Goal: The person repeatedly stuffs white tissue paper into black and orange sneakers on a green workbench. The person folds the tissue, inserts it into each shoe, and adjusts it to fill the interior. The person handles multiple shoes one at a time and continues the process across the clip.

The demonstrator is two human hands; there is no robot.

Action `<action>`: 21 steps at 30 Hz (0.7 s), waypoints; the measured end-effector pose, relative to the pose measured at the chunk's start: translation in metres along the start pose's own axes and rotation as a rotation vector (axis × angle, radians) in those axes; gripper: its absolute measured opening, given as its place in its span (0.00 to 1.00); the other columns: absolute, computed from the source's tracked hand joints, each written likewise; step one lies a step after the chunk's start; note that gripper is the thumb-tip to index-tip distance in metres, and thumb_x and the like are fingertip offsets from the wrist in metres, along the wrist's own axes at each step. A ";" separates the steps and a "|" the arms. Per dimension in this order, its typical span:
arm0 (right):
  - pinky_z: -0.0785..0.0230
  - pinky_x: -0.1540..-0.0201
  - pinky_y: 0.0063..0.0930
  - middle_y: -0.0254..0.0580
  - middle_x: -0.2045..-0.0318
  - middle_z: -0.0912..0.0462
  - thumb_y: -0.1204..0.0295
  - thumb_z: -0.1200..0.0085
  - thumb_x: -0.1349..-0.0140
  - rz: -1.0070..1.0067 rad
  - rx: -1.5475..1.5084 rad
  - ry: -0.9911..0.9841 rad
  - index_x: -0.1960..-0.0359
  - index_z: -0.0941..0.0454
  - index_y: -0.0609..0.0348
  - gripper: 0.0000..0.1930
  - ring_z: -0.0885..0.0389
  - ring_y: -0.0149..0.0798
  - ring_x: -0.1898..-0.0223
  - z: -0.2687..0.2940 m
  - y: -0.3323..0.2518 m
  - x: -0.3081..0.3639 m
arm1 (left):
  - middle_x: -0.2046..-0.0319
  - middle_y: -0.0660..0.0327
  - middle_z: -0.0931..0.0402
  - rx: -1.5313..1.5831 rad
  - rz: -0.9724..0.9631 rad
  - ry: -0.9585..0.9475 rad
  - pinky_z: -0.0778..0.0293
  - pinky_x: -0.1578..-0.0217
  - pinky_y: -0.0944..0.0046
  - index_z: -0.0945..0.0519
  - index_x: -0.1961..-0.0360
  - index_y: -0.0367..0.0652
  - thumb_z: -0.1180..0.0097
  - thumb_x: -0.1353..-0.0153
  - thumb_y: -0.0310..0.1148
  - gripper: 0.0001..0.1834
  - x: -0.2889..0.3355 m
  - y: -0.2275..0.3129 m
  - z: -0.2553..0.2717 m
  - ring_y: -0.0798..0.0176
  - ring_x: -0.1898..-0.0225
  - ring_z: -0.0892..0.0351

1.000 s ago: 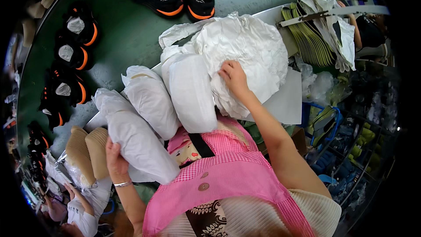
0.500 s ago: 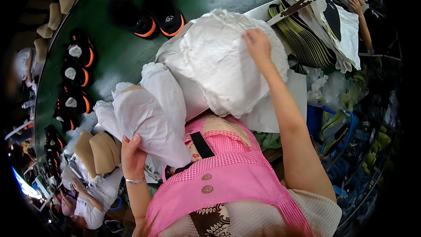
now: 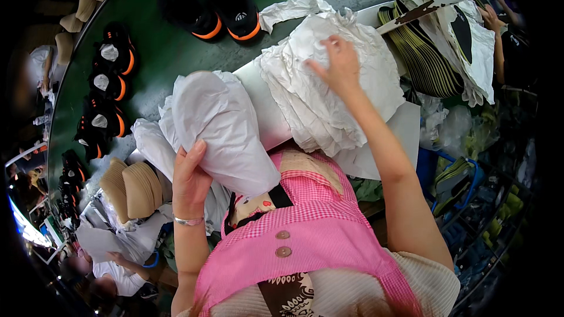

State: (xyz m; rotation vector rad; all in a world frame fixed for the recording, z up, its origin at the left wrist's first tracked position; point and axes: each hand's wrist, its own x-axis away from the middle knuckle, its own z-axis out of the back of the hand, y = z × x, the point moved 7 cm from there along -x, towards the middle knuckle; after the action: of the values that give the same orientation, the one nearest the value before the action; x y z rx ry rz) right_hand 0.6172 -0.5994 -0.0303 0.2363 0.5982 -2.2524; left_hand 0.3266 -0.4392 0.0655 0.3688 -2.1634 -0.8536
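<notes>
The left hand (image 3: 191,188) grips a white paper-wrapped bundle (image 3: 220,132) by its side, near a green counter (image 3: 161,66). To its right, the right hand (image 3: 342,70), thumb and fingers spread, is over crumpled white paper (image 3: 320,108).

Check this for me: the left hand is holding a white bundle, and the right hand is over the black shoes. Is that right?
Not quite. The place of the right hand is wrong: the head view shows it over the crumpled white paper. The left hand is indeed holding a white bundle.
</notes>
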 end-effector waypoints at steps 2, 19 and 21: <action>0.33 0.55 0.40 0.45 0.58 0.24 0.56 0.35 0.52 -0.025 -0.025 -0.113 0.58 0.24 0.55 0.23 0.26 0.47 0.56 -0.017 -0.028 0.015 | 0.48 0.56 0.26 -0.024 0.007 -0.007 0.33 0.43 0.60 0.31 0.43 0.35 0.44 0.40 0.30 0.24 -0.005 0.001 -0.001 0.63 0.46 0.27; 0.30 0.63 0.19 0.32 0.66 0.20 0.67 0.49 0.35 -0.623 -1.029 -0.052 0.62 0.22 0.60 0.09 0.23 0.25 0.67 0.143 0.067 -0.038 | 0.52 0.60 0.24 0.026 -0.030 -0.143 0.34 0.45 0.64 0.27 0.48 0.36 0.38 0.42 0.36 0.24 -0.042 0.033 -0.002 0.66 0.50 0.26; 0.31 0.66 0.22 0.34 0.68 0.19 0.70 0.47 0.37 -0.331 -0.606 0.027 0.65 0.23 0.61 0.06 0.23 0.27 0.71 0.162 0.055 -0.046 | 0.53 0.60 0.24 0.060 -0.051 -0.123 0.34 0.45 0.64 0.27 0.49 0.36 0.38 0.42 0.36 0.23 -0.045 0.034 -0.001 0.66 0.50 0.26</action>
State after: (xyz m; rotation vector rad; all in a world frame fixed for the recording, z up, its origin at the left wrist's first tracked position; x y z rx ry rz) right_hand 0.6915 -0.6813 0.1077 -0.1483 1.3765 -2.2513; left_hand 0.3578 -0.3925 0.0642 0.4126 -2.3062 -0.8603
